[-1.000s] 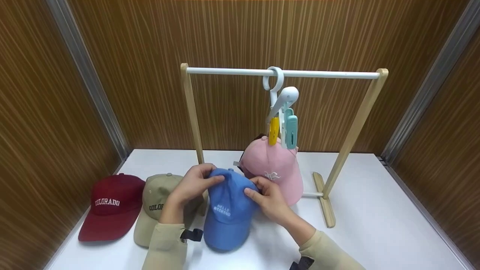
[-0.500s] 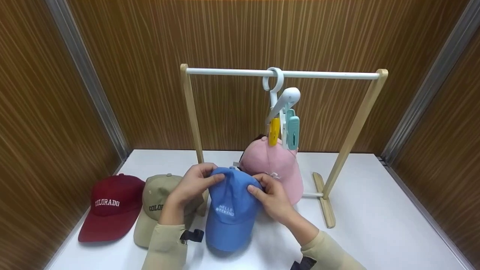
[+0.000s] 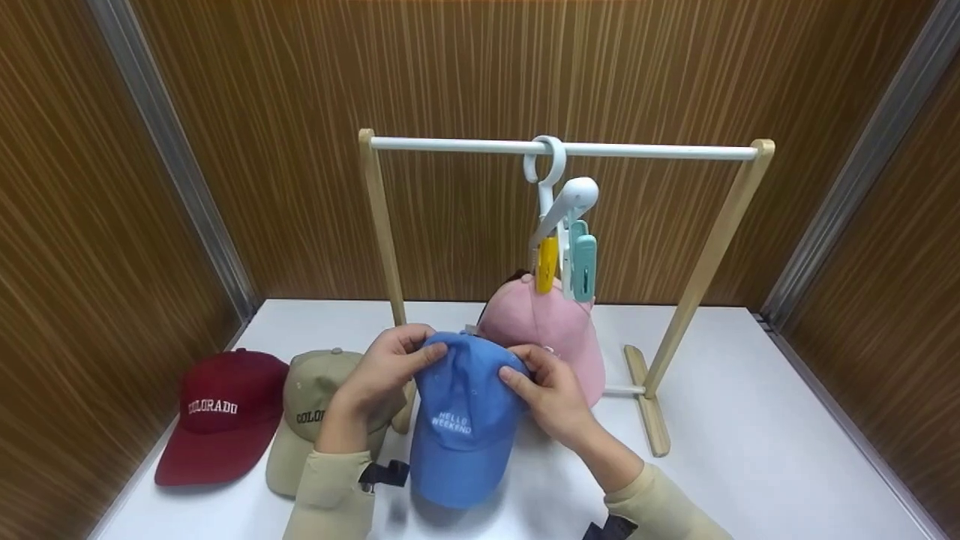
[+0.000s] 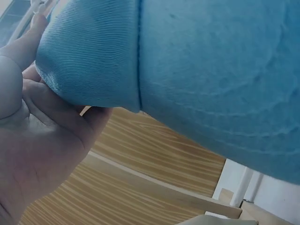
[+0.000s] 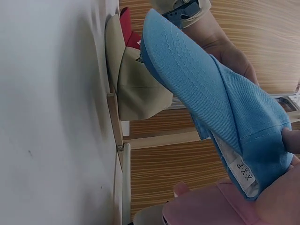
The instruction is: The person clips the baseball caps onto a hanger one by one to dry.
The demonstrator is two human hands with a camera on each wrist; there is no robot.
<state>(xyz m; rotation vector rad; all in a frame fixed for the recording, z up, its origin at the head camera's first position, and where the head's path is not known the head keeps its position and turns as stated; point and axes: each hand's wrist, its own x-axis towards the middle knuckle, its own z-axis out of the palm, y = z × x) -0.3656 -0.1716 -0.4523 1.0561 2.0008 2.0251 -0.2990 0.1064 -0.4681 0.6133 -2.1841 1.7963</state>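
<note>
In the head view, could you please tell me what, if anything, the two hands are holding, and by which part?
The blue cap, by its crown: the left hand pinches it at the upper left, the right hand at the upper right.

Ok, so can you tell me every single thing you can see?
Blue cap: one, blue, front middle
Label: one, white, inside the blue cap
Red cap: one, dark red, far left
Khaki cap: one, khaki, beside the red cap
Pink cap: one, pink, under the hanger
Dark shape: one, dark, behind the pink cap, mostly hidden
Rack: one, wood and white, on the table
Hanger: one, white, on the rack's top bar
Yellow clip: one, yellow, below the hanger
Teal clips: number unclear, teal, beside the yellow one
Table: one, white, underneath
Walls: three, brown, around
Sleeves: two, beige, front
Straps: two, black, at the wrists
Left grip, right grip: two, bare, pinching the blue cap
</note>
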